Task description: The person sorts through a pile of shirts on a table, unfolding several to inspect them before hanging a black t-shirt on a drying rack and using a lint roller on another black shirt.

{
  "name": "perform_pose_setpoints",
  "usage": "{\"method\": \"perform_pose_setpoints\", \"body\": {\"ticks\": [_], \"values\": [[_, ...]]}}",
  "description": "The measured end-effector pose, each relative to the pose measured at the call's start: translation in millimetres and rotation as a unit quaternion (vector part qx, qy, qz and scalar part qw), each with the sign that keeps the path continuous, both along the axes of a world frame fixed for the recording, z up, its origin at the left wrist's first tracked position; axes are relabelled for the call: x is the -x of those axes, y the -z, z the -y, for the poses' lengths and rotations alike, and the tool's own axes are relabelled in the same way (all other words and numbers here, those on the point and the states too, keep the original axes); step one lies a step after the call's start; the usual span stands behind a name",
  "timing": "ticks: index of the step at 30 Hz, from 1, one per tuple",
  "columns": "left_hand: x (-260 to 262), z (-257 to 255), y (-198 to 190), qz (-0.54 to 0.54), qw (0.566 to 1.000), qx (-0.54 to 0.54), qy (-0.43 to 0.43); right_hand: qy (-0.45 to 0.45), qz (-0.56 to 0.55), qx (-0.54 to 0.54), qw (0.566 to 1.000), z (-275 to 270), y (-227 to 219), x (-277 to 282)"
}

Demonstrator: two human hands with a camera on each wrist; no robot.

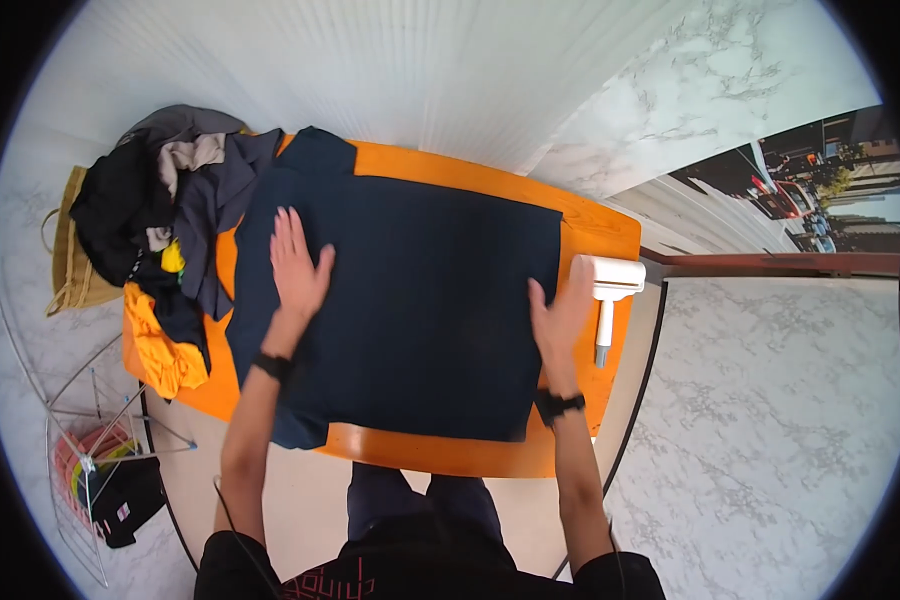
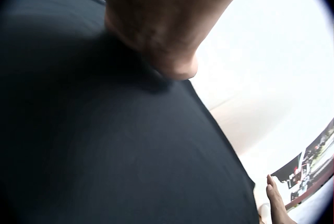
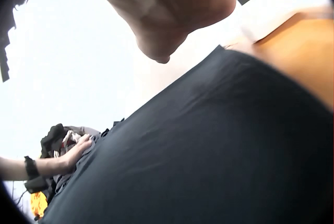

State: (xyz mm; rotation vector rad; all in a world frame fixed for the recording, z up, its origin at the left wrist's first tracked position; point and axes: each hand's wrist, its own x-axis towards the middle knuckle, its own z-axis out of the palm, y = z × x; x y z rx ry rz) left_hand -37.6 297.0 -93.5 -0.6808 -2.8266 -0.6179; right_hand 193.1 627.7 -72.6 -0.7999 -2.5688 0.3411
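Observation:
A dark navy T-shirt (image 1: 430,300) lies spread flat across the orange table (image 1: 370,455), its collar and sleeves toward the left and its hem toward the right. My left hand (image 1: 298,270) rests on the upper part of the shirt, fingers straight and pointing away from me. Over the hem edge at the right, my right hand (image 1: 562,320) hovers with straight fingers and thumb apart. In the right wrist view, the shirt's hem corner (image 3: 222,52) shows below that hand. A white lint roller (image 1: 610,280) lies close to the right fingertips.
A heap of clothes (image 1: 130,200), black, grey and beige, fills a tan basket (image 1: 70,270) at the table's left end. An orange garment (image 1: 160,345) hangs over the table edge. A metal drying rack (image 1: 85,465) with several hangers stands at lower left. A wall (image 1: 370,70) borders the far side.

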Motion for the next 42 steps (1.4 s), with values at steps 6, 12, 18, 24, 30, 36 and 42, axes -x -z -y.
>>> {"method": "perform_pose_setpoints", "body": {"ticks": [6, 12, 18, 24, 30, 36, 42], "values": [[-189, 52, -14, 0.150, 0.987, 0.057, 0.005, 0.188, 0.107, 0.024, 0.976, -32, 11, -112], [-263, 69, -19, 0.167, 0.981, 0.081, -0.049, 0.140, 0.151, 0.104, 0.973, -89, 50, -129], [-286, 69, -18, 0.178, 0.980, 0.077, -0.033, 0.079, 0.036, 0.268, 0.959, -108, 16, -150], [-306, 65, -16, 0.169, 0.984, 0.043, -0.021, -0.171, 0.178, 0.230, 0.941, 38, -89, -88], [-307, 71, -15, 0.187, 0.982, 0.021, -0.013, -0.350, 0.231, 0.167, 0.892, 163, -69, 6], [-306, 74, -16, 0.205, 0.979, 0.000, 0.005, -0.429, 0.223, 0.153, 0.862, 268, -52, 82], [-306, 77, -11, 0.202, 0.978, 0.034, 0.028, -0.453, 0.193, 0.153, 0.857, 351, -40, 131]]}}
